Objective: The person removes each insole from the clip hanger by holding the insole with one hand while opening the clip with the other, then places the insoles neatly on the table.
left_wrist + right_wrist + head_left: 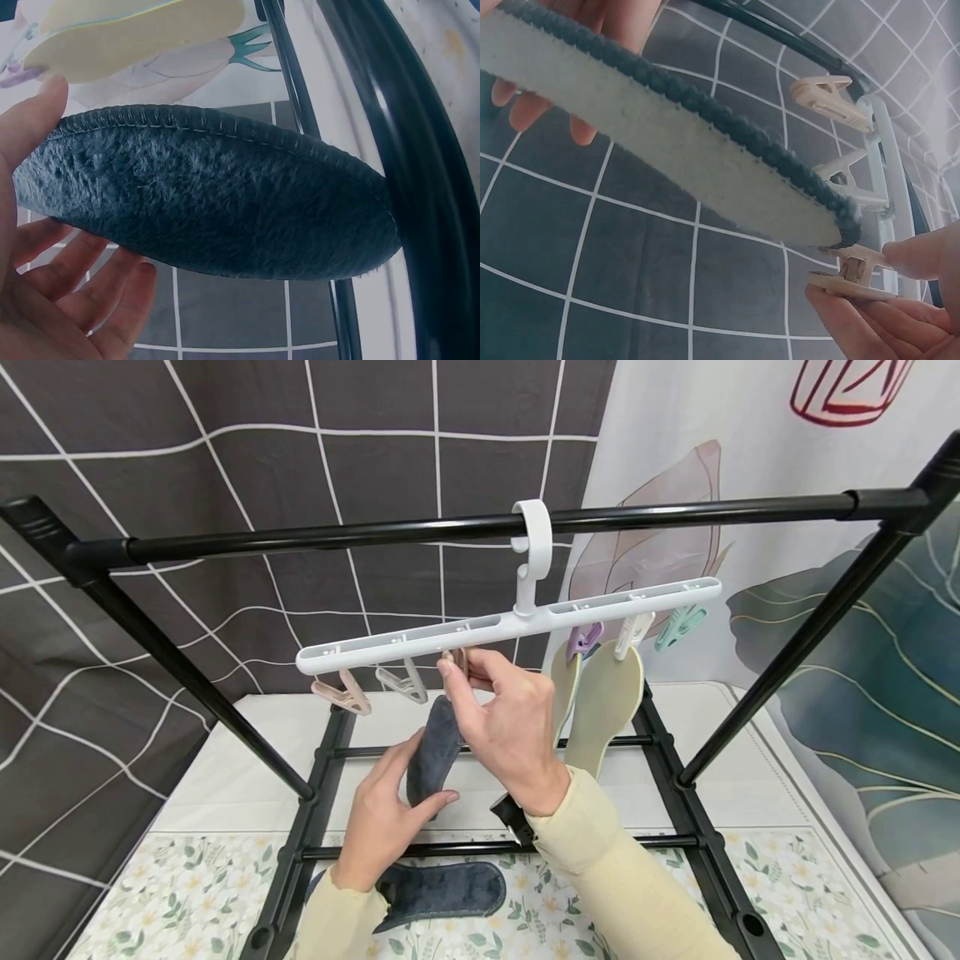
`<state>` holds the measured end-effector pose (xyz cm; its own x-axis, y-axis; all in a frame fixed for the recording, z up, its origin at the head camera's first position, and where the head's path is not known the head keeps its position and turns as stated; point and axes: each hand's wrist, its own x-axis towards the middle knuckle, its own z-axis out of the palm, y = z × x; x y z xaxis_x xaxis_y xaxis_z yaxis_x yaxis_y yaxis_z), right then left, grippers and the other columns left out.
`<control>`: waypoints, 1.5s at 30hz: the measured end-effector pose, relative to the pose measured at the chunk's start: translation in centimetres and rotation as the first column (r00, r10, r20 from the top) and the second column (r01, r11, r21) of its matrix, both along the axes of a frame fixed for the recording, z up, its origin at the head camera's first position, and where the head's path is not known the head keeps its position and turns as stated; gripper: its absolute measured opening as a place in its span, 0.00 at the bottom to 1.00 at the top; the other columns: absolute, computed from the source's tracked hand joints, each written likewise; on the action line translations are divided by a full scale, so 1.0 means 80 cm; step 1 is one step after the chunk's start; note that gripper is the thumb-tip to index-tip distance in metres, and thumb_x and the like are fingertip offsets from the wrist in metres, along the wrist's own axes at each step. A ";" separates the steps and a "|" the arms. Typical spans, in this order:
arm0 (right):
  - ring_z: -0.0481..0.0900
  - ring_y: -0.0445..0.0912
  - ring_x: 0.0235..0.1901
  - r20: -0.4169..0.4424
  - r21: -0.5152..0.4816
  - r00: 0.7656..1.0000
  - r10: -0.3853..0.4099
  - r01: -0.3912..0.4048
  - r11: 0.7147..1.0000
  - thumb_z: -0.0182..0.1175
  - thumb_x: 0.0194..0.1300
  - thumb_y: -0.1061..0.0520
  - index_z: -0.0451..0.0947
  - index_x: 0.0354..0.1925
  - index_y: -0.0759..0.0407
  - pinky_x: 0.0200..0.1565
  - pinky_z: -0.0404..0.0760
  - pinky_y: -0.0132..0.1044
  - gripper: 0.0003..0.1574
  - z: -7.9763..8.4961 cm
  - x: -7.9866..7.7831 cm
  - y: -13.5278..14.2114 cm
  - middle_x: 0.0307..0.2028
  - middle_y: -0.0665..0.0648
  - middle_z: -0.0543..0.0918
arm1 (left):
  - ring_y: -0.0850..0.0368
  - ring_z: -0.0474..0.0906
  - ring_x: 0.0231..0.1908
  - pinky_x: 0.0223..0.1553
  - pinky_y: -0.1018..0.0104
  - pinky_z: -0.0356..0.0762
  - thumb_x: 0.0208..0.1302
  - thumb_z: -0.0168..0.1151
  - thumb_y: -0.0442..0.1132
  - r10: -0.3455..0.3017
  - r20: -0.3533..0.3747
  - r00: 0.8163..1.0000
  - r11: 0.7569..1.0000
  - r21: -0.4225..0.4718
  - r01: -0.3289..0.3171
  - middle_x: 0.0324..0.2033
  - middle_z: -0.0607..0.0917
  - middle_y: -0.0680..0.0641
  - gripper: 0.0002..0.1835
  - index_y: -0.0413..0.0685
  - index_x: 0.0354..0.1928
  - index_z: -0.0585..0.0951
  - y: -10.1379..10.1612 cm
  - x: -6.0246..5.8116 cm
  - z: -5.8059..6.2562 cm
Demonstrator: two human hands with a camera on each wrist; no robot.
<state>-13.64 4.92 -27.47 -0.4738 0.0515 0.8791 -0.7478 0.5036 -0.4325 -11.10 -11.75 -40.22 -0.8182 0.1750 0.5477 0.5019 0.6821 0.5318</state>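
- While the right hand pinches a beige clip, the left hand holds a dark insole between thumb and fingers.
- Insole tip at the clip's mouth; whether inside, I cannot tell.
- Step seems to be clipping; next probably calls for seating the edge, then releasing the clip.
- Above: white hanger on a black rail.
- Below: another dark insole.

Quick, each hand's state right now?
Left hand: holding the dark insole between thumb and fingers.
Right hand: pinching a beige clip under the white hanger.
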 end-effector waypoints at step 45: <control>0.83 0.37 0.27 -0.015 -0.022 1.000 0.009 -0.010 1.000 0.62 0.60 0.54 0.82 0.32 0.60 0.32 0.81 0.31 0.10 -0.003 -0.002 0.005 0.24 0.50 0.85 | 0.56 0.72 0.54 0.52 0.57 0.71 0.40 0.75 0.56 -0.001 -0.001 1.000 0.994 -0.113 0.001 0.54 0.77 0.54 0.43 0.57 0.63 0.70 -0.023 0.035 0.011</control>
<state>-13.83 5.34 -27.70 -0.4613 0.0666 0.8847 -0.7590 0.4868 -0.4324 -8.31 -13.57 -39.31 -0.8173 0.2366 0.5254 0.5033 0.7370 0.4510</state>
